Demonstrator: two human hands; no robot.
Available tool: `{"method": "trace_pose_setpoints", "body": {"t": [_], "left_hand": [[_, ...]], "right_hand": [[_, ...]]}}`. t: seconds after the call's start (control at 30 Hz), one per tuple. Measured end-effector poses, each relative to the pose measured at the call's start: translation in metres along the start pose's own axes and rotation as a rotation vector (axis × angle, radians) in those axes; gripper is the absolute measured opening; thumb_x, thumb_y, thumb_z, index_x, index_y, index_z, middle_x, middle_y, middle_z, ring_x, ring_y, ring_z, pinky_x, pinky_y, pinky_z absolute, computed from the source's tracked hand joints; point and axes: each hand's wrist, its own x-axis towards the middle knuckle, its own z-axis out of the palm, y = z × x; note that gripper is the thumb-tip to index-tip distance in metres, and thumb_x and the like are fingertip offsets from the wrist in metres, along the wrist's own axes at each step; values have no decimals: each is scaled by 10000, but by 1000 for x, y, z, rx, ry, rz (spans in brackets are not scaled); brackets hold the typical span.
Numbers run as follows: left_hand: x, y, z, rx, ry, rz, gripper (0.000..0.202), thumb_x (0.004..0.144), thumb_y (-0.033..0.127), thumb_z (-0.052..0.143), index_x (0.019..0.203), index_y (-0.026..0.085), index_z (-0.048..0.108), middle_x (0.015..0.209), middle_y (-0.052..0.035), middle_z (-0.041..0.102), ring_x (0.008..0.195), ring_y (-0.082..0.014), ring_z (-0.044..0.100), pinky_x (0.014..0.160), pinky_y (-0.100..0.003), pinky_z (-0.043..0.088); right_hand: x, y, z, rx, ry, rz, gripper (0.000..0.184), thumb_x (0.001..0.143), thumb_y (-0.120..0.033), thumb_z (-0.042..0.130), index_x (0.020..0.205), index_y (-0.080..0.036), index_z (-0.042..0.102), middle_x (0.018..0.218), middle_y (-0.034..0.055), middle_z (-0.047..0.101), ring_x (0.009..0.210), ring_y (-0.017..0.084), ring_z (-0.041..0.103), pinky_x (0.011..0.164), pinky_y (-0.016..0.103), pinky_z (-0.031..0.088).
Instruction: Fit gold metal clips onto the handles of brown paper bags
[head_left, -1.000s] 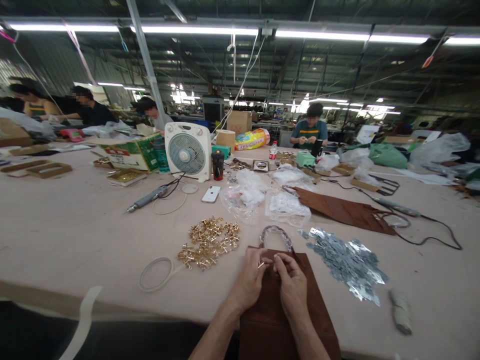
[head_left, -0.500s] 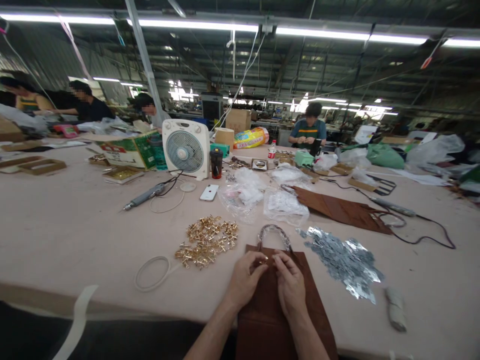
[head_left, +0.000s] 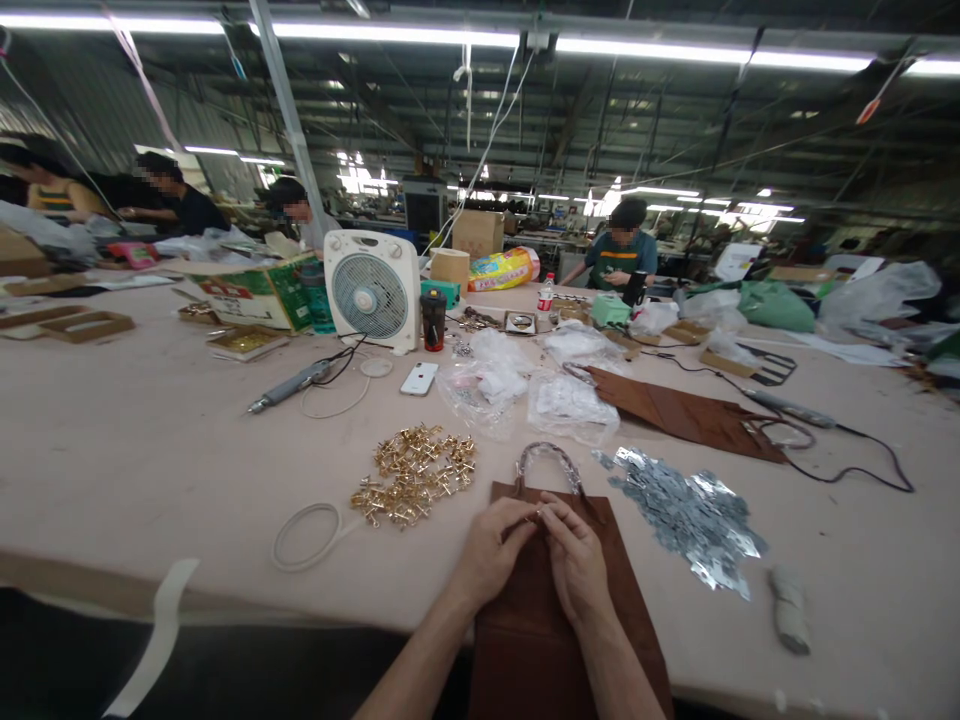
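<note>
A brown bag (head_left: 555, 640) with a plastic-wrapped handle (head_left: 550, 460) lies on the table edge in front of me. My left hand (head_left: 491, 550) and my right hand (head_left: 576, 560) rest on its upper part, fingertips pinched together around a small metal fitting near the top edge. A heap of gold metal fittings (head_left: 416, 475) lies just left of the bag. A pile of flat silver metal pieces (head_left: 686, 510) lies to its right.
A white fan (head_left: 373, 290), a phone (head_left: 419, 378), a black bottle (head_left: 433, 320), plastic bags (head_left: 525, 390), more brown bags (head_left: 690, 415) and a grey power tool (head_left: 289, 385) sit farther back. A white ring (head_left: 307, 535) lies at the left. Other people work across the table.
My fingertips have drawn closer together over the bag's top edge. The small gold piece seen in my left fingers a second ago is now mostly covered.
</note>
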Motion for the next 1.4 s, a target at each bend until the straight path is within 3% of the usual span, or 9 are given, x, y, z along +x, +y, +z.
{"method": "trace_pose_setpoints", "body": {"t": [0.33, 0.47, 0.6, 0.8, 0.9, 1.0, 1.13, 1.27, 1.4], "left_hand": [[0, 3, 0, -28, 9, -22, 264, 967, 184, 629, 1185, 246, 766, 1147, -48, 767, 1060, -196, 701, 972, -309, 539], [-1, 3, 2, -168, 34, -126, 307, 941, 193, 653, 1242, 219, 706, 1183, -56, 767, 1064, -198, 720, 952, -301, 564], [-1, 4, 1, -242, 13, -166, 258, 932, 222, 669, 1183, 200, 723, 1196, -65, 768, 1036, -200, 730, 936, -294, 570], [2, -2, -2, -404, -13, -213, 341, 884, 290, 751, 1208, 186, 755, 1216, -90, 771, 1131, -250, 707, 1025, -346, 543], [4, -7, -3, -457, -14, -244, 406, 872, 341, 769, 1246, 183, 754, 1221, -101, 771, 1123, -264, 705, 1032, -380, 539], [5, -11, -5, -468, -1, -282, 467, 858, 387, 787, 1274, 177, 747, 1177, -100, 782, 1029, -247, 714, 976, -378, 550], [5, -14, -9, -508, -38, -305, 489, 848, 415, 807, 1270, 173, 756, 1089, -88, 788, 927, -200, 686, 888, -321, 536], [4, -14, -10, -613, -69, -372, 488, 833, 405, 834, 1259, 177, 763, 967, -65, 770, 772, -119, 604, 757, -243, 487], [2, -9, -10, -775, -118, -433, 498, 794, 400, 871, 1230, 178, 778, 982, -76, 758, 714, -75, 548, 697, -202, 438]], "right_hand": [[0, 2, 0, -62, -11, -36, 282, 735, -430, 900, 890, -210, 818, 1191, 90, 719, 1100, 267, 655, 1049, 420, 506], [-3, -2, 3, -23, -47, -10, 266, 748, -422, 896, 909, -229, 810, 1178, 71, 728, 1088, 252, 660, 1038, 403, 511], [-6, -9, 7, 44, -70, 26, 318, 740, -397, 913, 998, -257, 791, 1133, 47, 739, 1059, 228, 667, 1002, 367, 536], [-6, -9, 5, 49, -121, 69, 341, 778, -437, 898, 1035, -250, 777, 1098, 48, 746, 1049, 210, 678, 986, 332, 545], [-5, -6, 5, 28, -55, 6, 350, 800, -501, 864, 1031, -253, 779, 1084, 53, 754, 1026, 228, 692, 979, 373, 556], [-6, -8, 7, -166, -21, -99, 374, 809, -528, 840, 1057, -250, 799, 1120, 71, 764, 1078, 265, 687, 1017, 416, 539], [-10, -12, 9, -437, -61, -228, 377, 860, -538, 777, 1086, -239, 821, 1206, 92, 747, 1201, 303, 642, 1095, 442, 488], [-11, -12, 10, -489, -74, -285, 356, 900, -535, 733, 1082, -243, 824, 1192, 95, 732, 1186, 293, 639, 1044, 417, 516], [-12, -9, 10, -554, -99, -354, 331, 933, -521, 700, 1085, -251, 816, 1139, 86, 710, 1126, 267, 646, 1008, 384, 522]]}}
